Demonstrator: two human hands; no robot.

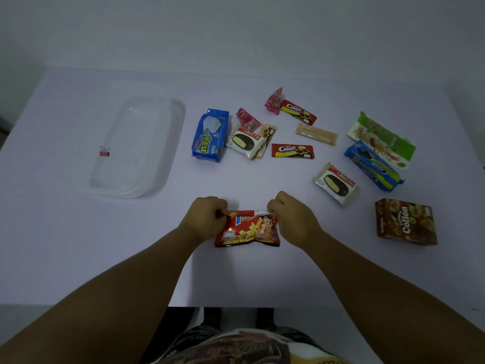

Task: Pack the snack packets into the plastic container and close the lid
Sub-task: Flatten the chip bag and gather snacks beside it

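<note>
A red potato-chip packet (pixel 248 229) lies on the table near the front edge. My left hand (pixel 207 219) pinches its top left corner and my right hand (pixel 291 219) pinches its top right corner. The clear plastic container (pixel 147 177) stands at the left with its lid on or under it; I cannot tell which. Loose snacks lie at the right: a blue wafer pack (pixel 210 135), two Choco Pie packets (pixel 245 143) (pixel 337 183), two red Cream-O packets (pixel 292 151) (pixel 298 111), a brown Collon box (pixel 406 222).
A small binder clip (pixel 104 152) sits on or in the container. Further right lie a green cracker pack (pixel 383 140), a blue Oreo pack (pixel 374 165), a tan wafer bar (pixel 316 134) and two pink candy packets (pixel 275 101) (pixel 246 118). The table's front edge (pixel 246 306) is close to my body.
</note>
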